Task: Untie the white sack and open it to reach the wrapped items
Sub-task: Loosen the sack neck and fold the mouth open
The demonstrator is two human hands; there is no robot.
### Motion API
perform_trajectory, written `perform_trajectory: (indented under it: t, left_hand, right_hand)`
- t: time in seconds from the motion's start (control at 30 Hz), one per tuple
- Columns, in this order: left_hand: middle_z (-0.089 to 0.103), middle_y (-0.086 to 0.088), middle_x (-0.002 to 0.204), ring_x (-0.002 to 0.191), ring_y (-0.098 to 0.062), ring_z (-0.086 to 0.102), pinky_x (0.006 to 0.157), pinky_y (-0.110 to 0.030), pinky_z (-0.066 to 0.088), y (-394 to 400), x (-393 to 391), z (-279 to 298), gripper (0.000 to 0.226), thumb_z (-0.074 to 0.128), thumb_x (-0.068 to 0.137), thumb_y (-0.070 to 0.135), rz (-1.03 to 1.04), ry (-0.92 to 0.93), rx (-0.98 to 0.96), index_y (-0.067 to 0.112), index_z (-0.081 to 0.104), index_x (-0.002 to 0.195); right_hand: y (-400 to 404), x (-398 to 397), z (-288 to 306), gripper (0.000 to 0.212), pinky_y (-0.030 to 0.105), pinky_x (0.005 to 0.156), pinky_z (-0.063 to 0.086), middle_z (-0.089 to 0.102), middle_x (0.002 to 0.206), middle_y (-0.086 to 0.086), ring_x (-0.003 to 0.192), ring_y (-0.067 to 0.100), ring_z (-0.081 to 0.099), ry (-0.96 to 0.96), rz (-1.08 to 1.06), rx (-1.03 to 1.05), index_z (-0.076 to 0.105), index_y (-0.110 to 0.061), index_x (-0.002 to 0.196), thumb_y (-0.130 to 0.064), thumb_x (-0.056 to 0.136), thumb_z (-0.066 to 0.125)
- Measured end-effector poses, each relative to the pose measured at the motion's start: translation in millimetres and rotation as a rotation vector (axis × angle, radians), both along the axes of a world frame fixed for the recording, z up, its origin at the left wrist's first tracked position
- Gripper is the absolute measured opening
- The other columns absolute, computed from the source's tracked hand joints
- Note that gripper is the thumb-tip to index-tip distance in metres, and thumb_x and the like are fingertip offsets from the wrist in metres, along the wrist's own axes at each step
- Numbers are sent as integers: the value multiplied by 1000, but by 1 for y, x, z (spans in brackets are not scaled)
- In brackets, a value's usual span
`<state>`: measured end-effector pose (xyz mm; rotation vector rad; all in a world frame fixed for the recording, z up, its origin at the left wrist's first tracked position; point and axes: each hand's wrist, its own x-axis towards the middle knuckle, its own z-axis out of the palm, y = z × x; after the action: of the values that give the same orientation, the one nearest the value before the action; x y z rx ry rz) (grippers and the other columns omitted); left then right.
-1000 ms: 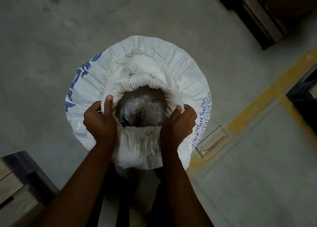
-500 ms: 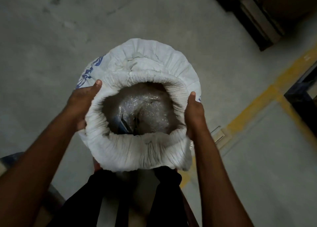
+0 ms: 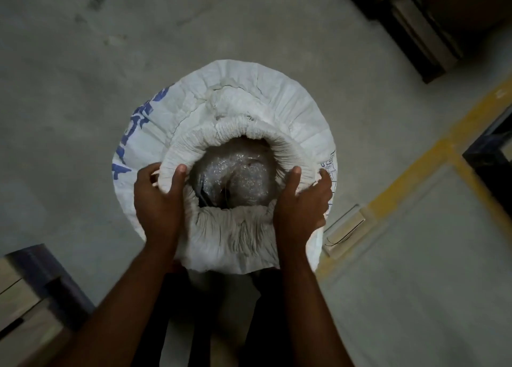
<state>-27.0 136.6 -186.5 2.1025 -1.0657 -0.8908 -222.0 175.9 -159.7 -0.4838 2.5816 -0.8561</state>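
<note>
The white sack (image 3: pixel 266 108) stands on the concrete floor (image 3: pixel 83 75) just in front of the person, already untied, its neck rolled down into a thick collar. Inside lies a bubble-wrapped bundle (image 3: pixel 235 178), exposed but not yet lifted. The left hand (image 3: pixel 158 200) and right hand (image 3: pixel 300 203) are apart, each clamped on the rolled rim at opposite sides
</note>
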Motion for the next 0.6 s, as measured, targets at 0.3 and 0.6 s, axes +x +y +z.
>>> perform_trajectory:
  t: [0.3, 0.6]
  left_hand:
    - [70, -19, 104, 94, -27, 59, 81, -29, 41, 21, -48, -14, 56, 52, 106, 48, 497, 63, 124, -5, 67, 104]
    - [48, -19, 74, 69, -12, 40, 66, -26, 31, 7, -37, -16, 58, 52, 108, 41, 507, 82, 20, -7, 52, 75]
  right_hand:
    - [-1, 33, -39, 54, 51, 99, 43, 67, 120, 17, 115, 41, 59, -79, -288, -75, 51, -16, 127, -59, 98, 36]
    - [3, 22, -39, 53, 47, 99, 41, 68, 104, 0, 101, 29, 65, -113, -75, -66, 50, -23, 112, -72, 95, 38]
